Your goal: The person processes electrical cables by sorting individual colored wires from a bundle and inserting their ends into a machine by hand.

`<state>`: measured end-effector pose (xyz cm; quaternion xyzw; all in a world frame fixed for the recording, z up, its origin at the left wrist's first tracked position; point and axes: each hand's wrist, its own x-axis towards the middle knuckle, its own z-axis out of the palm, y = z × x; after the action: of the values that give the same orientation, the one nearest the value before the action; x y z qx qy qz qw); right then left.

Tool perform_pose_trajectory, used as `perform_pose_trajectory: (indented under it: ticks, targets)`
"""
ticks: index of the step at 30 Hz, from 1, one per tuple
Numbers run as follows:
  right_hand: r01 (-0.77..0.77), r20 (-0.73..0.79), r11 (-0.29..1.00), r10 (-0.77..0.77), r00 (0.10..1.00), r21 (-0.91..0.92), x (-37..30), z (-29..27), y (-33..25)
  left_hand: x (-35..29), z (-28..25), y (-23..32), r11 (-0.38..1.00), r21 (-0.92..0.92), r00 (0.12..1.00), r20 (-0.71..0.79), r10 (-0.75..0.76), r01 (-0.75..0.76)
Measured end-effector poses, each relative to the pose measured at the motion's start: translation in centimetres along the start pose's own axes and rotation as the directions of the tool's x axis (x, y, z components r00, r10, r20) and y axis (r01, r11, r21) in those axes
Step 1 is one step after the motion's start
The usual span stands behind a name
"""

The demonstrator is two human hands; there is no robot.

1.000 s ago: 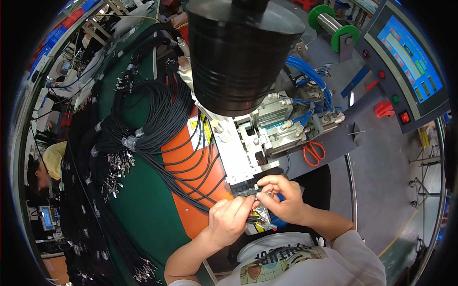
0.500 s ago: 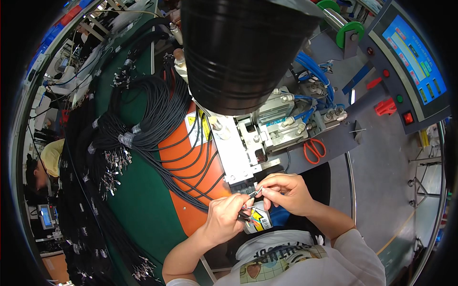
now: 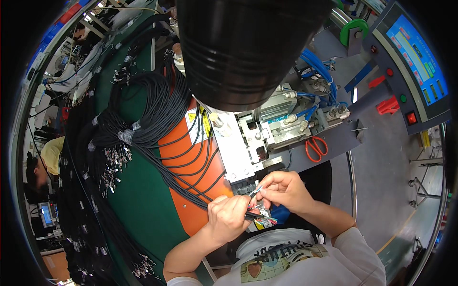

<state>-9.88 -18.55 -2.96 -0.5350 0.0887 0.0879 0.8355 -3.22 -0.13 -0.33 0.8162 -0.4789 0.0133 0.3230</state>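
Observation:
My left hand [image 3: 226,217] is closed round the ends of several black cables [image 3: 250,216]. Thin coloured wires [image 3: 271,220] fan out from the stripped ends below its fingers. My right hand [image 3: 285,193] pinches a thin pale wire [image 3: 258,190] at the tip of the cable that points up between both hands. Just beyond the fingertips is the dark front block [image 3: 244,185] of a metal machine [image 3: 234,151]. The cables run back left over an orange plate [image 3: 179,151] to a large coiled black bundle [image 3: 155,102].
A big black cylinder [image 3: 248,52] overhangs the machine. Orange-handled scissors [image 3: 316,148] lie right of it, near blue air hoses [image 3: 317,66]. A control screen [image 3: 416,59] stands at far right. More black harnesses [image 3: 78,190] hang along the green table [image 3: 143,209]. Another person [image 3: 51,157] is at far left.
The coloured wire ends below my left hand have swung right and now spread out more. My right hand stays pinched at the wire tip, with only a slight shift.

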Motion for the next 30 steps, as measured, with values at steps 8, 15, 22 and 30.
perform_pose_trajectory:
  ticks: [8,15,22,30]
  targets:
    - [0.477,0.017,0.669,-0.571,0.82,-0.57,0.3,1.1,-0.2,0.3,0.1,0.0,0.997,0.074,0.999,-0.045,0.022,-0.019]
    - [0.204,-0.063,0.887,-0.252,0.966,-0.414,0.6,0.4,0.0,0.2,0.5,0.0,0.996,0.088,0.999,-0.032,0.031,-0.028]
    - [0.421,0.156,0.307,-0.621,0.769,-0.853,0.9,0.1,0.2,0.3,-0.2,0.2,0.994,0.098,0.998,0.022,-0.057,0.055]
    - [0.348,0.081,0.447,-0.515,0.853,-0.824,0.8,-0.2,0.2,0.3,-0.7,-0.2,0.997,0.05,0.99,0.13,0.056,-0.063]
